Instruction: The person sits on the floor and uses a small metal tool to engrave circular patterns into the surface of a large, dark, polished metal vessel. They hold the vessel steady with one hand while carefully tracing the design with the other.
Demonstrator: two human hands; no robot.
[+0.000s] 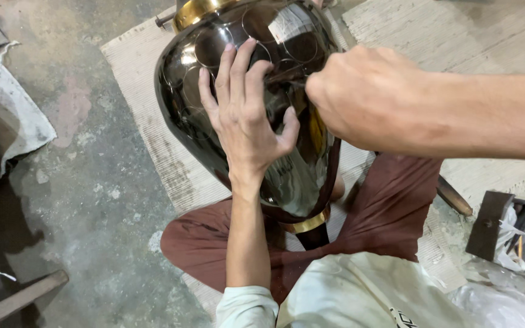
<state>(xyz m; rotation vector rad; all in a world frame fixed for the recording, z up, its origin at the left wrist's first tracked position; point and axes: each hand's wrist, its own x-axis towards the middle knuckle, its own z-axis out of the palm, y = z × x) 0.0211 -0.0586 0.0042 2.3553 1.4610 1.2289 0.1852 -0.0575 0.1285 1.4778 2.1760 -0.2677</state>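
Closest to the lens, the right hand (pixel 369 97) is closed in a fist around a thin tool (pixel 287 74) whose tip touches the dark glossy metal vase (pixel 214 91). Just beside it, the left hand (pixel 244 115) lies flat on the vase, fingers spread. Below both hands, the vase rests across brown-clad legs (pixel 390 212), over a woven mat (pixel 147 79) on the floor.

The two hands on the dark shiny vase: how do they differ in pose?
The left hand lies open, fingers spread flat on the vase; the right hand is a closed fist gripping a thin tool. The left arm comes from below, the right from the side. Both are bare.
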